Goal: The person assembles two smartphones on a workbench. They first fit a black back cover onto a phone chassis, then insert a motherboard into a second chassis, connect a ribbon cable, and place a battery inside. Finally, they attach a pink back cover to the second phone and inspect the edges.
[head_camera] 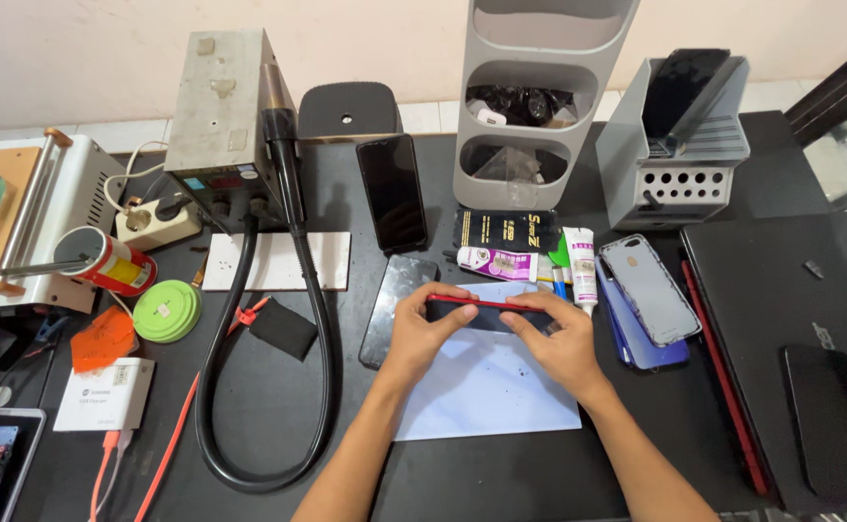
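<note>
Both hands at the middle of the table, toward its near edge, over a pale blue sheet (486, 387). Left hand (422, 331) and right hand (561, 340) pinching a dark phone with a red rim (486, 311) by its ends, fingers (448, 293) curled over the top edge, thumbs beneath. Best kept low above the sheet, with even pressure along the rim rather than at one corner, to avoid flexing the glass. Glue tube (582, 266) and clear phone case (649, 288) just beside the right hand, hot-air hose (319, 319) well left.

Red-edged dark phone (486, 311), tilted on edge above white sheet (486, 391).
</note>
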Tool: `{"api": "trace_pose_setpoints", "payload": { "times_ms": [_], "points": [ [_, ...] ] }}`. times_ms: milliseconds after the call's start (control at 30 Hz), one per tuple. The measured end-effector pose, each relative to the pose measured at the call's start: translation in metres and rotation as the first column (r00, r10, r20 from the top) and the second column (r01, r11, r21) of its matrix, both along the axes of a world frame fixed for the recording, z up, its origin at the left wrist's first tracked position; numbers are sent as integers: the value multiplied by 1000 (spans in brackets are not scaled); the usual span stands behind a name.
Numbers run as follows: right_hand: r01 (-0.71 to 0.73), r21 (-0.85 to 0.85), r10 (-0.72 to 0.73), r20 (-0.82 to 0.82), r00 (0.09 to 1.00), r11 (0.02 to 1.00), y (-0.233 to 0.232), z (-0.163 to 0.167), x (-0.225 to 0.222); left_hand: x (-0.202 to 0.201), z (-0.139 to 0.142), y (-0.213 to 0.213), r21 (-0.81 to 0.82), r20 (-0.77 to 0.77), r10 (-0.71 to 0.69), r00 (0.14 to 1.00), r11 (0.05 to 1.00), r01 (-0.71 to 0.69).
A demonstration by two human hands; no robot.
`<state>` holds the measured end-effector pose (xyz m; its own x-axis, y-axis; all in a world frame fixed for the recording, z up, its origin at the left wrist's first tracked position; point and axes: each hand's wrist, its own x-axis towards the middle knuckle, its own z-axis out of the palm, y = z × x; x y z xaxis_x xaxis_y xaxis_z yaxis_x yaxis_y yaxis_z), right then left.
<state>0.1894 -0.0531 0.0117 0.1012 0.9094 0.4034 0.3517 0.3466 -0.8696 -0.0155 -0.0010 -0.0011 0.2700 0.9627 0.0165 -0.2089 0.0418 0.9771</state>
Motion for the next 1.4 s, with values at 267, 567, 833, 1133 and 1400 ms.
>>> {"api": "trace_pose_setpoints", "payload": {
  "times_ms": [267,567,833,1133,1400],
  "points": [
    [39,-56,-39,5,999,998,-4,3,-1,-1,2,-4,-51,19,2,1000,999,-1],
    [9,11,-9,16,1000,1000,-3,0,2,-1,6,-3,-64,39,-16,999,998,19],
    [-36,30,36,-21,999,999,0,-6,7,-2,11,-2,14,-34,-38,999,999,38],
    [22,49,-23,11,1000,999,-4,-4,2,-2,-2,-2,-45,14,-37,999,998,38],
    [70,-30,-71,-34,997,997,-4,-3,1,-1,2,-3,-42,65,-28,997,999,31]
  ]
}}
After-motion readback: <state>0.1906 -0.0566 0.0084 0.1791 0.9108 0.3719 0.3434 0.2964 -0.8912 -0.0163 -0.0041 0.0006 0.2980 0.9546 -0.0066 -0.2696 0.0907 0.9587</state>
